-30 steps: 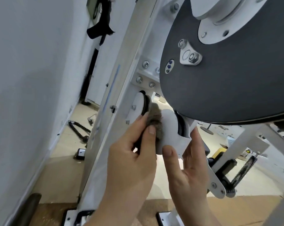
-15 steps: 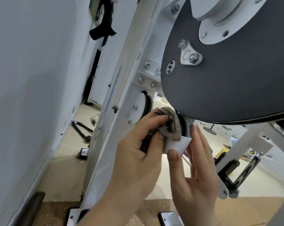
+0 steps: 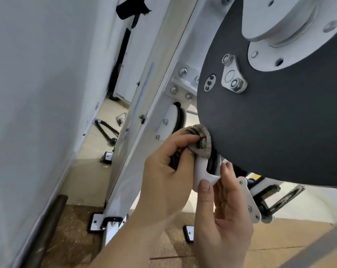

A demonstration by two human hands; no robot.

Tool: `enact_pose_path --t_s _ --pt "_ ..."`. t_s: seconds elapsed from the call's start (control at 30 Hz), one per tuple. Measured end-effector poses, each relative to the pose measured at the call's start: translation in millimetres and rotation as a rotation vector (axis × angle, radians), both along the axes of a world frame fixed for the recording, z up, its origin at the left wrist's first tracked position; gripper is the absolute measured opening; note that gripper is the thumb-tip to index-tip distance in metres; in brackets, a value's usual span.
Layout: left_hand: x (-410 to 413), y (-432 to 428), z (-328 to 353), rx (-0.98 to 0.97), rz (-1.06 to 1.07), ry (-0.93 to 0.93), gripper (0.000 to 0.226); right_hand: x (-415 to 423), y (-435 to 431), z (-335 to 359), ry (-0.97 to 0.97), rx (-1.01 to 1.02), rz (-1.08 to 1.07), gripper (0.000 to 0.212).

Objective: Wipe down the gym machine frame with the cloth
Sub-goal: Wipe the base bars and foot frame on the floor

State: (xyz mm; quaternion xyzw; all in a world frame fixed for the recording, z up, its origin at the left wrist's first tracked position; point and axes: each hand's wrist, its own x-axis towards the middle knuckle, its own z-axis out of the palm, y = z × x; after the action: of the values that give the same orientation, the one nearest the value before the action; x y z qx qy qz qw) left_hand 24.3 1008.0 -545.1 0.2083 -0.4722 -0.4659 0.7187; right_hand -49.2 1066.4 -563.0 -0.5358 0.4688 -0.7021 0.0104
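Gripping the bunched grey-brown cloth (image 3: 201, 141) in its curled fingers, the left hand (image 3: 167, 171) presses the fabric against the top of a small white bracket (image 3: 200, 172). This is right where the bracket meets the lower edge of the large dark grey disc (image 3: 279, 122). The cloth touches both the bracket and the rim of the disc.

Seen from the head camera, the right hand (image 3: 227, 215) comes up from below and pinches the same bracket. Its thumb lies on the bracket's lower tip and its fingers rise behind it.

Just left of the cloth, a black-rimmed pulley (image 3: 173, 120) with a white cover sits on the white frame upright (image 3: 150, 93), which slants from lower left to upper right. Silver bolts hold a plate to the frame above the pulley.

A white hub (image 3: 279, 22) is fixed to the disc near the top right. A coiled spring (image 3: 287, 197) hangs below the disc at the right.

A pale wall (image 3: 38, 93) fills the left side, and a black rope handle (image 3: 105, 130) lies on the floor beside it.
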Motion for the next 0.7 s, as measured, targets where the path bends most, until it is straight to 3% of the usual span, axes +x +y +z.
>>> enact_pose_path --t_s 0.17,0.23,0.4,0.47,0.6,0.7 --pt "6 29 -24 -0.208 0.263 -0.240 0.034 -8 3 7 -0.006 0.036 0.027 0.037" --pt "12 21 -21 -0.262 0.266 -0.318 0.037 -4 11 5 0.018 0.061 -0.012 0.036" --pt "6 -15 13 0.031 0.031 -0.130 0.033 -3 10 14 0.064 0.088 -0.018 0.038" --pt "2 -1 3 -0.023 0.102 -0.151 0.035 -6 9 11 0.030 0.072 -0.012 0.034" --pt "1 57 -40 -0.316 0.394 -0.330 0.023 -11 7 5 -0.082 0.093 0.043 0.032" --pt "4 43 -48 -0.230 0.398 -0.302 0.028 -12 11 9 -0.154 0.102 0.089 0.021"
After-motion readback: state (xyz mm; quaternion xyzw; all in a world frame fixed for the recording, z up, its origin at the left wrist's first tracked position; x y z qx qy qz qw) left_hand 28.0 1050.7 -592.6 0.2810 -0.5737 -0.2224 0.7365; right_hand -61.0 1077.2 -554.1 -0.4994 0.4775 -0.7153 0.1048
